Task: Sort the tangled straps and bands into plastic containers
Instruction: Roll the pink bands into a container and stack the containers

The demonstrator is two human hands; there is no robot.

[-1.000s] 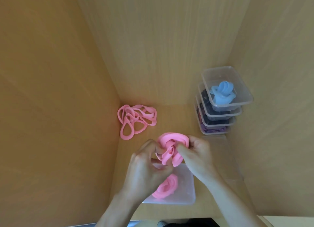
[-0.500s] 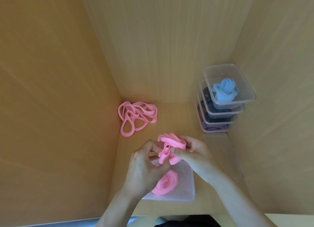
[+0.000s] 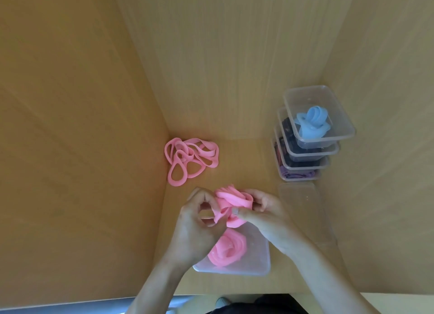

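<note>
Head view: in the lower middle of the frame, both hands hold a pink band [image 3: 231, 199] just above an open plastic container [image 3: 258, 270], probably to roll it small so that it fits beside the rolled band [image 3: 229, 250] already inside. The left hand [image 3: 195, 222] pinches one end with curled fingers. The right hand [image 3: 265, 215] grips the bundle between thumb and curled fingers. A tangled pile of pink bands [image 3: 190, 159] waits at the centre left, well apart. At the right, filled containers [image 3: 305, 149] stand in a stack. Compared with one second ago, the band is folded tighter.
</note>
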